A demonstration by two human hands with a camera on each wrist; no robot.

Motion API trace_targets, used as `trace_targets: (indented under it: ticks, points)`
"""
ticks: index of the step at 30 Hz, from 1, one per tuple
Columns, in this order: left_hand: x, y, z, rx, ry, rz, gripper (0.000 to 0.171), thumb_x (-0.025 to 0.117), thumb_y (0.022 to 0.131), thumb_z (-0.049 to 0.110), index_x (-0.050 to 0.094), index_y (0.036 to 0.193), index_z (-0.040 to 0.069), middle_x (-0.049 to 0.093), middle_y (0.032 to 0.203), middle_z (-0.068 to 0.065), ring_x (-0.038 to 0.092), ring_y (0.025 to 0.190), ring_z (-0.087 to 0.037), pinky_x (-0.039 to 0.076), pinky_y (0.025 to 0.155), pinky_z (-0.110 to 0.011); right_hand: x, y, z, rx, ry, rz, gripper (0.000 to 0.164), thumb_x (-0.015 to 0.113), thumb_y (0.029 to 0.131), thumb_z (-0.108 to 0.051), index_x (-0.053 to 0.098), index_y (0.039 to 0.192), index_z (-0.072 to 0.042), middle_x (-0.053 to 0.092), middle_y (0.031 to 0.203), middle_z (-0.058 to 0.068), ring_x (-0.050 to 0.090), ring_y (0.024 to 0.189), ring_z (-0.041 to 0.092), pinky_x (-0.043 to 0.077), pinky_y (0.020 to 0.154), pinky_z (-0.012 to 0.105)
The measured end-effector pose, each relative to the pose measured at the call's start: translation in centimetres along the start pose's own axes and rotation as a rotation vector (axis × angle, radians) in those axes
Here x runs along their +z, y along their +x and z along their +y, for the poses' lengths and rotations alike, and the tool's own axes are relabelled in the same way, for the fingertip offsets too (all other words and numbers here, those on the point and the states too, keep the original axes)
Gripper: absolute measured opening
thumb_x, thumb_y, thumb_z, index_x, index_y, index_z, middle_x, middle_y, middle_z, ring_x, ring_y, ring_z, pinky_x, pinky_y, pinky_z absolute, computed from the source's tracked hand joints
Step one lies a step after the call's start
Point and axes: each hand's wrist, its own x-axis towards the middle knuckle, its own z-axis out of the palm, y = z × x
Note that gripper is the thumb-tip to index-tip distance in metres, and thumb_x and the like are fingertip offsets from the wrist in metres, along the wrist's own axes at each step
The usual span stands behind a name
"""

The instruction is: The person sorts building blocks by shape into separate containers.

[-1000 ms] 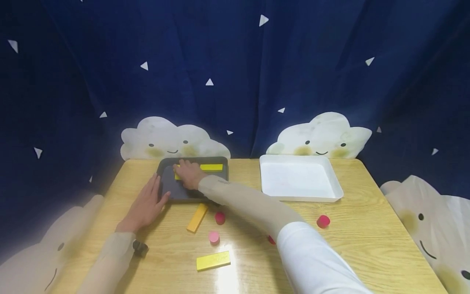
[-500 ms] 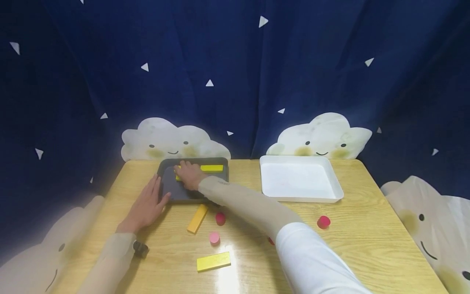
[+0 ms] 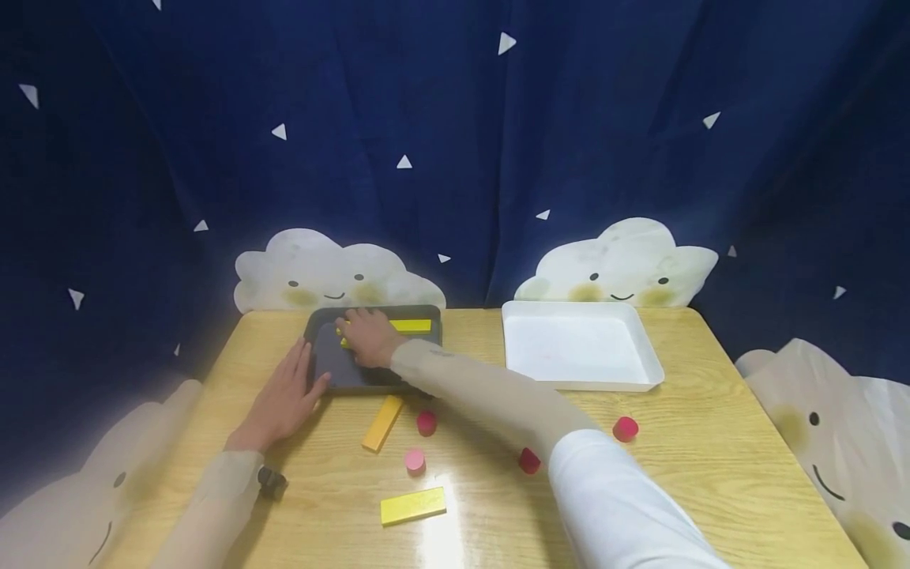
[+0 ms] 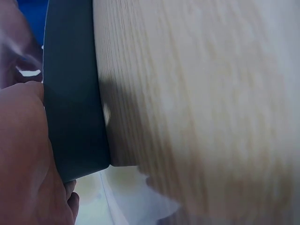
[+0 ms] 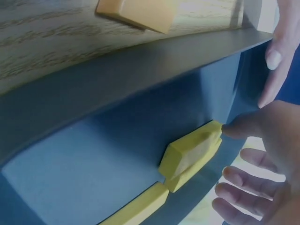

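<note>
Yellow blocks: three in the dark tray I think, one loose block probably left; my right hand is spread there, left hand straight-fingered along its side

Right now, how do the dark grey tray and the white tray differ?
The dark grey tray holds yellow blocks; nothing shows inside the white tray. The left hand rests against the dark grey tray; no hand touches the white tray. Both are shallow and rectangular, standing near the far edge of the wooden table.
</note>
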Motion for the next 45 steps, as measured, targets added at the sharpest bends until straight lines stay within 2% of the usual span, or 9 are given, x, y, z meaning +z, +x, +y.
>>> trace_targets:
  ticks: [3,8,12,18,24,27,30,37,45]
  points:
    - [0.1,0.0,-0.1,-0.001,-0.001,-0.002,0.08,0.046,0.115,0.042,0.022,0.162,-0.017,0.014,0.172,-0.038,0.019,0.158,-0.055,0.022,0.129,-0.065,-0.4,-0.5,0.1,-0.023,-0.005,0.026,0.062,0.076,0.098,-0.036,0.052,0.152,-0.019,0.057,0.145,0.001,0.055,0.134,0.019,0.049,0.113,0.034]
    - [0.3,-0.1,-0.4,-0.009,0.001,-0.02,0.081,0.042,0.115,0.045,0.019,0.163,-0.017,0.012,0.172,-0.037,0.017,0.159,-0.055,0.021,0.129,-0.065,-0.6,-1.6,0.3,-0.061,-0.006,0.101,0.058,0.075,0.096,-0.032,0.055,0.149,-0.017,0.06,0.138,0.003,0.058,0.126,0.019,0.052,0.107,0.033]
    - [0.7,-0.2,-0.5,0.006,-0.001,0.002,0.08,0.045,0.115,0.043,0.022,0.161,-0.018,0.016,0.171,-0.039,0.02,0.157,-0.056,0.022,0.128,-0.066,-0.4,-2.7,0.4,-0.084,0.009,0.155,0.055,0.074,0.095,-0.028,0.058,0.146,-0.015,0.062,0.134,0.005,0.059,0.122,0.021,0.053,0.104,0.034]
    - [1.2,-0.2,-0.5,0.019,-0.012,0.017,0.082,0.044,0.114,0.046,0.024,0.161,-0.018,0.017,0.171,-0.039,0.021,0.157,-0.056,0.023,0.128,-0.066,-0.9,-4.4,0.8,-0.093,0.018,0.143,0.059,0.073,0.096,-0.028,0.055,0.149,-0.01,0.062,0.132,0.007,0.061,0.118,0.022,0.056,0.1,0.034]
    - [0.1,-0.1,0.1,-0.008,-0.001,-0.019,0.081,0.044,0.115,0.044,0.02,0.162,-0.017,0.013,0.172,-0.038,0.018,0.159,-0.055,0.021,0.129,-0.065,-1.7,-5.6,1.0,-0.116,0.032,0.168,0.056,0.074,0.095,-0.028,0.056,0.145,-0.011,0.062,0.121,0.005,0.06,0.108,0.021,0.056,0.09,0.033]
    - [-0.2,-0.1,0.0,-0.009,0.004,-0.019,0.08,0.044,0.115,0.042,0.019,0.162,-0.018,0.013,0.171,-0.039,0.018,0.158,-0.056,0.022,0.129,-0.066,-2.0,-6.3,0.9,-0.133,0.046,0.183,0.052,0.074,0.094,-0.028,0.059,0.141,-0.012,0.061,0.115,0.004,0.06,0.101,0.02,0.055,0.083,0.033]
    - [-0.2,0.0,0.0,0.0,0.004,-0.01,0.079,0.044,0.115,0.041,0.02,0.162,-0.018,0.014,0.171,-0.039,0.019,0.158,-0.056,0.022,0.128,-0.066,-2.2,-7.0,1.0,-0.143,0.053,0.194,0.052,0.075,0.094,-0.029,0.059,0.141,-0.012,0.061,0.115,0.004,0.059,0.1,0.02,0.056,0.082,0.033]
    - [0.1,0.0,-0.2,0.004,0.004,-0.016,0.081,0.043,0.115,0.043,0.018,0.163,-0.017,0.012,0.171,-0.039,0.018,0.158,-0.056,0.021,0.129,-0.065,-3.2,-9.8,1.4,-0.182,0.101,0.205,0.043,0.074,0.096,-0.03,0.062,0.132,-0.01,0.062,0.113,0.004,0.059,0.097,0.019,0.053,0.081,0.03]
    - [0.0,0.0,0.1,-0.013,0.004,-0.017,0.081,0.044,0.115,0.043,0.018,0.163,-0.016,0.012,0.172,-0.037,0.018,0.159,-0.055,0.02,0.129,-0.065,-3.6,-13.2,1.8,-0.216,0.131,0.233,0.041,0.073,0.097,-0.035,0.062,0.129,-0.011,0.06,0.106,0.003,0.056,0.092,0.017,0.049,0.076,0.028]
